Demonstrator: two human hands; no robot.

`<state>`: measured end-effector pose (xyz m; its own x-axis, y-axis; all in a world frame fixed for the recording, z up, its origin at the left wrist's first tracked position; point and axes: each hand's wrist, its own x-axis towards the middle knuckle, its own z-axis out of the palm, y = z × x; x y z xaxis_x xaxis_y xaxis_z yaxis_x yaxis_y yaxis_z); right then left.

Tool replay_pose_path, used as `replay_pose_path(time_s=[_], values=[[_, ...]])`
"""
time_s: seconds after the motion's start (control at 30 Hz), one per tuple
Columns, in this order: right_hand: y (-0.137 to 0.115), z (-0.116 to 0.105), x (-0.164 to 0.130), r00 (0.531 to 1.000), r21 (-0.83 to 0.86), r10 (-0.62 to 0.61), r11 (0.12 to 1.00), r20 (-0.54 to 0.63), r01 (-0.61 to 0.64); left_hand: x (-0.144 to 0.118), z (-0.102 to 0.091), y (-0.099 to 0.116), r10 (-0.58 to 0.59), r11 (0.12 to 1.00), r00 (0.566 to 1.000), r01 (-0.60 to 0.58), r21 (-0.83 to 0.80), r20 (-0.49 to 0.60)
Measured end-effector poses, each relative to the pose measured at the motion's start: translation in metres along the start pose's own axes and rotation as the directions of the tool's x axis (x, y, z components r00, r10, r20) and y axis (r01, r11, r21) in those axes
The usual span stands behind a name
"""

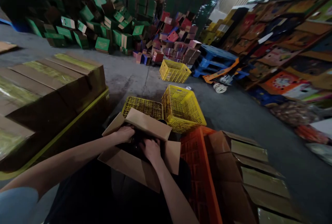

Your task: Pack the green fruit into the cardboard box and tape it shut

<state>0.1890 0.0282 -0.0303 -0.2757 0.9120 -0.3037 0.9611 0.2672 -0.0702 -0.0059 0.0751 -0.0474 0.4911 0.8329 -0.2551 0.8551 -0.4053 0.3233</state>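
Observation:
An open cardboard box (135,167) with its flaps folded outward sits low in front of my body. Both hands reach down into it. My left hand (126,134) is at the box's left inner side, its fingers curled and closed. To the right, my right hand (152,149) dips in with bent fingers, beside the right flap. Dark, slightly shiny contents (135,145) lie between the hands, too dim to name. What either hand grips is hidden in shadow.
Yellow plastic crates (184,108) stand just beyond the box. An orange crate (197,168) with taped cartons (259,172) is at right, more taped cartons (49,75) at left. Farther off are a pallet jack (221,75), blue pallets (218,56) and heaped green boxes (103,44).

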Motion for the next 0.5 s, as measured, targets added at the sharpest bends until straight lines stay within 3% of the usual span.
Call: replay_pose_path(time_s=[0.17,0.37,0.5], values=[[-0.003,0.004,0.015,0.999,-0.01,0.024,1.0,0.043,-0.024,-0.004,0.0,0.004,-0.01,0.999,0.998,0.008,0.037,0.059],[-0.003,0.002,0.013,0.997,-0.001,-0.054,0.999,0.047,0.054,-0.019,-0.009,-0.003,0.177,0.984,0.97,-0.176,-0.019,0.165],[-0.008,0.002,0.01,0.992,0.007,-0.125,0.992,-0.008,0.125,-0.02,-0.007,-0.005,0.113,0.993,0.99,-0.114,0.005,0.089]])
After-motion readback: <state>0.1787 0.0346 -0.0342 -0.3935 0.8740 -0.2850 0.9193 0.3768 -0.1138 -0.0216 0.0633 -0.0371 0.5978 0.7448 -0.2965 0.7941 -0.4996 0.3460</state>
